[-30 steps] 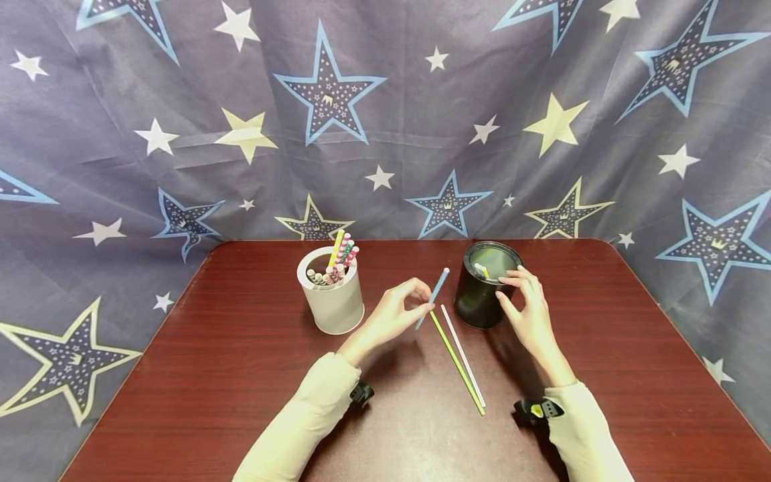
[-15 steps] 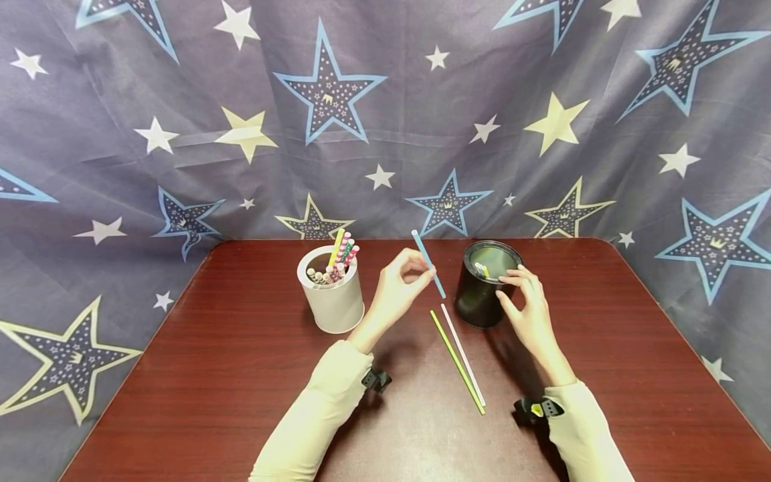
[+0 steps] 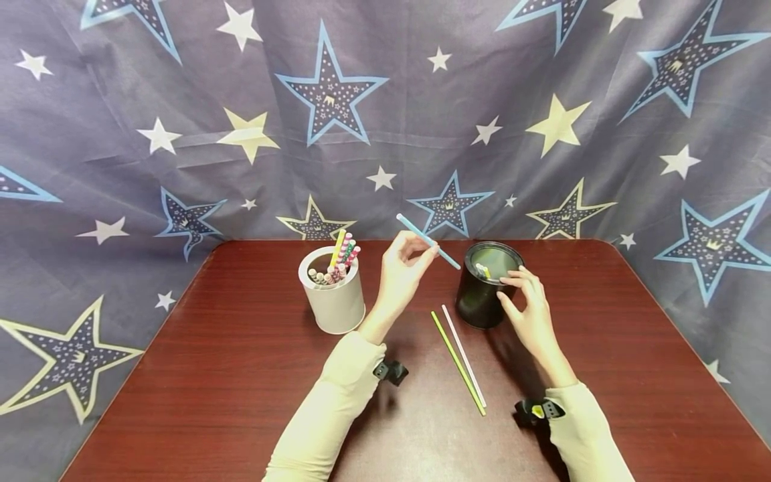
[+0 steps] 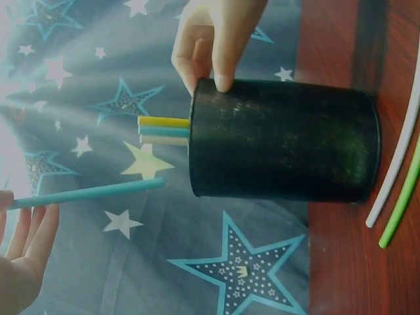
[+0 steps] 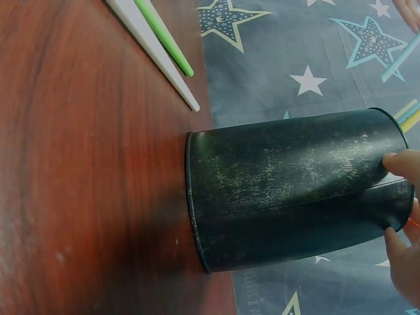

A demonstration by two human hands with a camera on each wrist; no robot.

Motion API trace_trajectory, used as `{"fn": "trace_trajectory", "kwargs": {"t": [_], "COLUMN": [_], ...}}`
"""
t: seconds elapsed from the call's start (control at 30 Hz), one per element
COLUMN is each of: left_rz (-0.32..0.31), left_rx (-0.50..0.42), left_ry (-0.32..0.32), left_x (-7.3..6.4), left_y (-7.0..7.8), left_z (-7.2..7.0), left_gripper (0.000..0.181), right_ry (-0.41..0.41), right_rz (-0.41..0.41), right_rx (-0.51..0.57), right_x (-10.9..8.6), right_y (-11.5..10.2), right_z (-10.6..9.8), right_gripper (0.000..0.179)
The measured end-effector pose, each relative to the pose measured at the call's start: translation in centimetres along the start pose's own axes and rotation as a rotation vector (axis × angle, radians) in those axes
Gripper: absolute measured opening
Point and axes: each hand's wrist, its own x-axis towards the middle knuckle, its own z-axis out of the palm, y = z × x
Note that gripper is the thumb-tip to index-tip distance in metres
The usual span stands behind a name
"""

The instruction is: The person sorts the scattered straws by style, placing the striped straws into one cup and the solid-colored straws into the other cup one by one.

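In the head view my left hand (image 3: 402, 271) pinches a light-blue straw (image 3: 444, 254) between thumb and fingers. The straw is raised and slanted, its lower end just left of the black cup (image 3: 478, 304) and apart from it. My right hand (image 3: 530, 308) holds that cup near its rim, thumb and fingers on its side. The cup stands upright. Yellow, blue and pale straws (image 4: 164, 131) stick out of its mouth in the left wrist view. A green straw (image 3: 458, 363) and a white straw (image 3: 464, 356) lie side by side on the table before it.
A white cup (image 3: 334, 308) holding several patterned straws (image 3: 343, 258) stands left of my left hand. The dark red table (image 3: 211, 375) ends behind both cups at a star-printed curtain (image 3: 385, 100).
My left hand has lifted the blue straw up and away from beside the green one, tipping its lower end toward the black cup. My right hand stays at the cup.
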Motion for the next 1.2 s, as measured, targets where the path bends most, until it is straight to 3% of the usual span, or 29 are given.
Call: {"fn": "trace_trajectory", "kwargs": {"t": [0.23, 0.53, 0.83, 1.2], "left_rz": [0.020, -0.003, -0.061, -0.054], "left_rx": [-0.035, -0.058, 0.003, 0.110], "left_ry": [0.016, 0.007, -0.029, -0.083], "left_x": [0.4, 0.6, 0.8, 1.2], "left_y": [-0.5, -1.8, -3.1, -3.7], "left_z": [0.9, 2.3, 2.9, 3.4], "left_gripper": [0.016, 0.017, 0.016, 0.014], "right_ry": [0.002, 0.006, 0.002, 0.005], "right_rz": [-0.009, -0.004, -0.005, -0.007], "right_rx": [0.002, -0.006, -0.003, -0.001], "right_x": [-0.1, -0.1, 0.0, 0.1], "right_y": [0.0, 0.1, 0.0, 0.0], "right_z": [0.0, 0.0, 0.0, 0.0], "right_gripper": [0.030, 0.029, 0.029, 0.029]}}
